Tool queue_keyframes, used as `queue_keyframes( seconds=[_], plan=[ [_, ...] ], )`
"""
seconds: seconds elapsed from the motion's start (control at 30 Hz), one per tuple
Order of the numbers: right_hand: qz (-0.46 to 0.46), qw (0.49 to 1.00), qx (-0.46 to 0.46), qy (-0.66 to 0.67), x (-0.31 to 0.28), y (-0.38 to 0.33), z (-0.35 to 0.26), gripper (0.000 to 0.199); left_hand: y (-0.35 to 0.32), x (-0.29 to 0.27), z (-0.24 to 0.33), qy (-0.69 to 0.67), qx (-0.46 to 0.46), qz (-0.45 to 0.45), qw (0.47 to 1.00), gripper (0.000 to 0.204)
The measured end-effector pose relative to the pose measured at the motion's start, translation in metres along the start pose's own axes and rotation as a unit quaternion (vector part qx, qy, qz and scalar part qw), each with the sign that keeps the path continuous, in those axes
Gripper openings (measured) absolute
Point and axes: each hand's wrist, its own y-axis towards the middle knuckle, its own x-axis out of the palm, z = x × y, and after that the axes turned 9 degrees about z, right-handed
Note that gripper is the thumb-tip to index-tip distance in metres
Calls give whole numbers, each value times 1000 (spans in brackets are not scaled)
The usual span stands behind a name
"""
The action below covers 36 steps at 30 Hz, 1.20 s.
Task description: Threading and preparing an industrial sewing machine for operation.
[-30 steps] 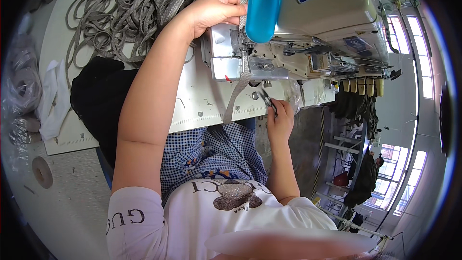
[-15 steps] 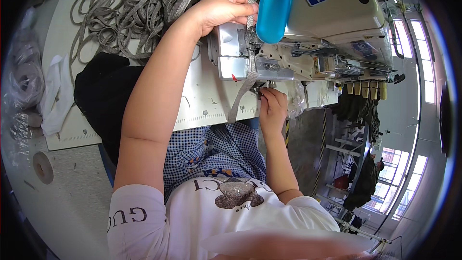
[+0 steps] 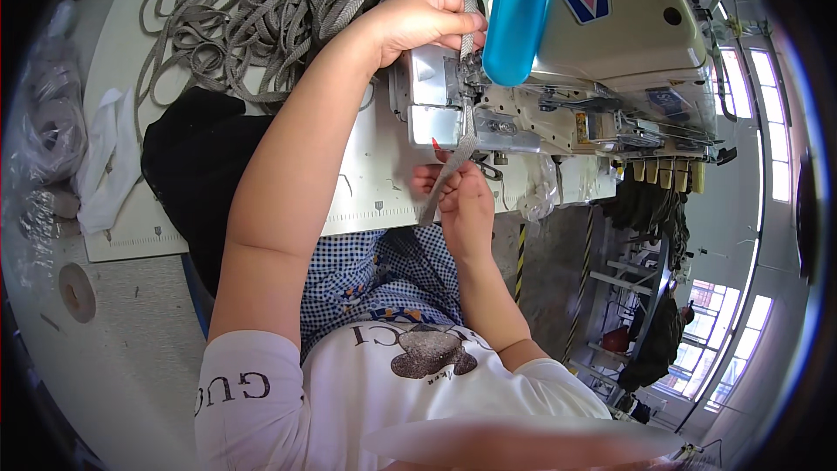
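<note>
A flat grey woven drawcord [image 3: 459,155] runs down through the presser area of a sewing machine [image 3: 610,35], its free end hanging over the table's front edge. Above the machine's metal bed, my left hand [image 3: 427,24] pinches the cord between thumb and fingers. Below the bed, my right hand [image 3: 468,209] has its fingers curled around the lower length of the cord, some passing behind it. A coiled heap of the same cord [image 3: 288,26] lies beyond my left forearm. The needle area is partly hidden by a blue guard [image 3: 516,22].
Black cloth [image 3: 200,144] and a white strip [image 3: 109,157] lie left on the white table [image 3: 366,196], which has a ruler along its front edge. Plastic-wrapped rolls [image 3: 52,131] stand at far left. Clear plastic [image 3: 542,187] hangs right of my right hand; racks with dark garments [image 3: 654,340] stand beyond.
My right hand has moved left from beneath the machine bed to the cord's hanging end and taken hold of it. My left hand keeps its pinch on the cord.
</note>
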Motion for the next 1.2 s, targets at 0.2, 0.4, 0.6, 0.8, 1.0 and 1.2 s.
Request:
queue_keyframes(
  seconds=[0.2,0.4,0.6,0.8,1.0,1.2],
  plan=[
    [-105,989,74,73,11,9,-39,39,-2,-1,1,-39,-7,-11,999,22],
    [-74,994,79,30,18,12,-47,34,2,-2,-2,-33,-14,-22,999,22],
    [-53,996,62,22,22,10,-45,31,1,-1,-1,-35,-12,-13,999,23],
    [-50,997,54,15,24,8,-46,31,4,-1,-4,-34,-5,-12,999,25],
    [-49,998,37,10,25,8,-44,31,7,-2,-8,-40,0,-15,999,25],
    [-48,998,28,2,23,8,-41,30,11,-2,-11,-39,0,-20,999,26]
  ],
)
